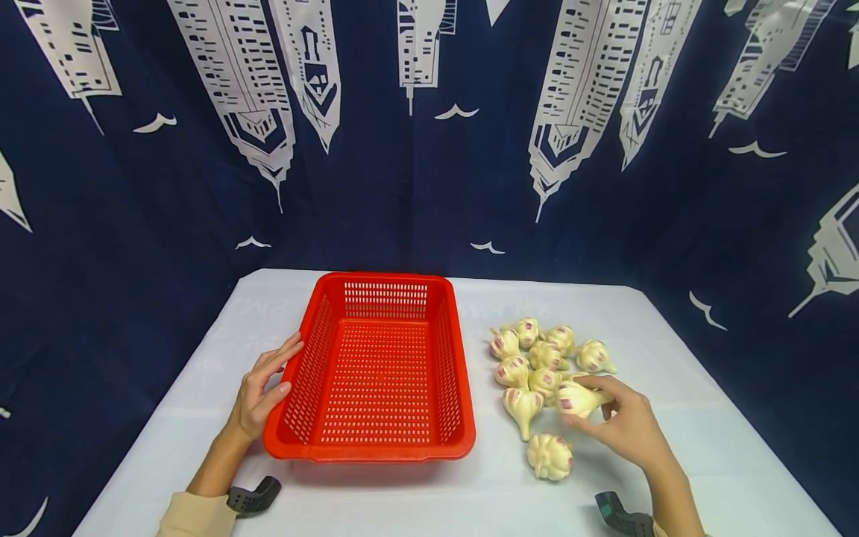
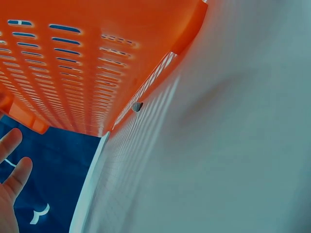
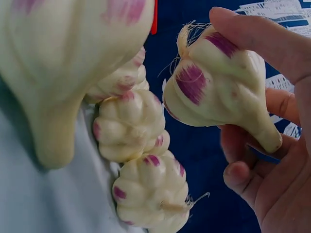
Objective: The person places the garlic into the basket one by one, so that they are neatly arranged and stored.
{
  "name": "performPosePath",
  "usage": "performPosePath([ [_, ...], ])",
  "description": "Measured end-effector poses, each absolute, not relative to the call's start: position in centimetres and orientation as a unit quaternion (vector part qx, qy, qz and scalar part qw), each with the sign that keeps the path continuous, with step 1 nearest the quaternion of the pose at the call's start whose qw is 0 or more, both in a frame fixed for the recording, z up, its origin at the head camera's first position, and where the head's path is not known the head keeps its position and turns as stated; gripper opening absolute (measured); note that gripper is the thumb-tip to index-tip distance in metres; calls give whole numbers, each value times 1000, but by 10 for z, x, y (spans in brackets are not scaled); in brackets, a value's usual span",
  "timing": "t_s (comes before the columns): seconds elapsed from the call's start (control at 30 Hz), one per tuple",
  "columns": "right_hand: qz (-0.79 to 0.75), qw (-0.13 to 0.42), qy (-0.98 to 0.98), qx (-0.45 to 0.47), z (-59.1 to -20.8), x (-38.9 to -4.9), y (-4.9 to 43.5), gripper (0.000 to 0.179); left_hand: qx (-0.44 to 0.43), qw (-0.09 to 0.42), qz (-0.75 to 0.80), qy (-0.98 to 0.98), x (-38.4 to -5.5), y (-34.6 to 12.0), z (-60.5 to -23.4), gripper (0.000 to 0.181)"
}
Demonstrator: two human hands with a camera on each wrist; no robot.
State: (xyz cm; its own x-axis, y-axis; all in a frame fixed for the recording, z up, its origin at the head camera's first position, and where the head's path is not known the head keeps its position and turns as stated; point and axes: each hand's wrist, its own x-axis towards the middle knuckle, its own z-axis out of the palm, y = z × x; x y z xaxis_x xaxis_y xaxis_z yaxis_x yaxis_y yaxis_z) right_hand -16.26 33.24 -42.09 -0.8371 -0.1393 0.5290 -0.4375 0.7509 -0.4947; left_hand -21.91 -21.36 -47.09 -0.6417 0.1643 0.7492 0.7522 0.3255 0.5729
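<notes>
A red plastic basket (image 1: 382, 452) with slotted walls stands on the table. At its left side, my left hand (image 1: 258, 391) rests its fingers and thumb against the rim, fairly straight. In the left wrist view the basket's slotted wall (image 2: 87, 63) fills the upper left, with part of the left hand (image 2: 12, 184) below. My right hand (image 1: 624, 421) pinches a garlic bulb (image 1: 577, 399), purple-streaked, between thumb and fingers. The right wrist view shows this held garlic bulb (image 3: 218, 82) raised, its stem toward the palm. Several more garlic bulbs (image 1: 512, 371) lie clustered beside it.
A single garlic bulb (image 1: 549, 456) lies nearer the front than the cluster. White cloth covers the table (image 1: 376, 507). Behind and around it hangs a dark blue curtain (image 1: 416, 194) printed with white buildings and birds.
</notes>
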Motion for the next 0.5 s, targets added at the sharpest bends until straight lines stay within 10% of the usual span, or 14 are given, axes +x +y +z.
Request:
performPosePath([
  [0.5, 318, 207, -900, 215, -395, -194, 314, 60, -302, 292, -496, -760, -219, -214, -471, 58],
])
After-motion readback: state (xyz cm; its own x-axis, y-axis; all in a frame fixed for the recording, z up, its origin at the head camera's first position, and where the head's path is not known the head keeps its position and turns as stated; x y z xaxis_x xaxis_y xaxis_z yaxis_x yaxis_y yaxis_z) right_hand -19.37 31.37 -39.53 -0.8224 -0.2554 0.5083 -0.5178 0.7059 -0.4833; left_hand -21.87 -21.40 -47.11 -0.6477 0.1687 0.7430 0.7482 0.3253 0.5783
